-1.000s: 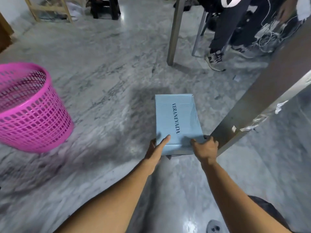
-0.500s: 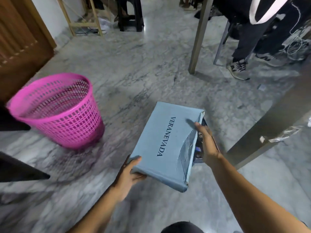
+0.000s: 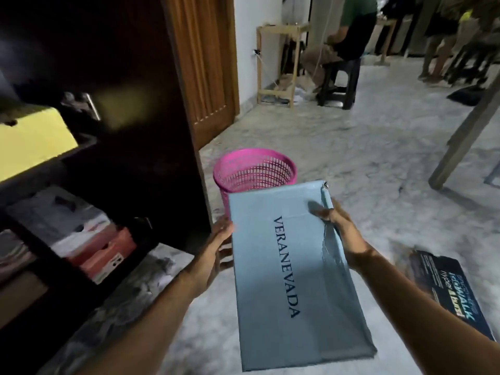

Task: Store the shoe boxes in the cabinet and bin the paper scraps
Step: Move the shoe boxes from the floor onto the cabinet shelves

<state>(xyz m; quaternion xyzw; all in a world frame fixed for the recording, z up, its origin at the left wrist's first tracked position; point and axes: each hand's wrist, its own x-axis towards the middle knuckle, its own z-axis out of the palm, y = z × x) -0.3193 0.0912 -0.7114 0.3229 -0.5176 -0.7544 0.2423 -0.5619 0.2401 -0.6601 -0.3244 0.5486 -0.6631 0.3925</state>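
A: Blue box (image 3: 292, 272), lid lettered VERANEVADA, is what we have from the head view, held off the floor (image 3: 365, 158) between both hands, its far end just in front of the pink bin (image 3: 254, 171).

B: How do we hold it?

A: Our left hand (image 3: 216, 253) lies flat against the left side, fingers straight and thumb up along the edge. Our right hand (image 3: 341, 231) grips the right side, thumb on the lid, the other fingers hidden behind the wall.

B: And the box itself?

A: Closed, so we cannot tell what is in it. The right wall is torn, with a ragged split running down from near our thumb.

B: The bin?

A: Upright on the floor, just beside the dark cabinet (image 3: 151, 117). We see only mesh wall inside; the bottom is hidden behind the box.

B: What does the cabinet hold?

A: It stands to our left. The upper shelf carries a yellow box (image 3: 32, 144). The shelf below has a grey box (image 3: 56, 220) lying on a red box (image 3: 108, 253), both blurred. Anything lower is too dark for us to tell.

B: Other boxes?

A: A black box (image 3: 449, 290) with bright lettering lies on the floor to our right, partly behind our right forearm, well apart from the cabinet.

B: Beyond that?

A: A wooden door (image 3: 205, 69) past the cabinet, a wooden rack (image 3: 278, 66) at the wall, and a person (image 3: 349, 33) seated on a dark stool (image 3: 341, 82).
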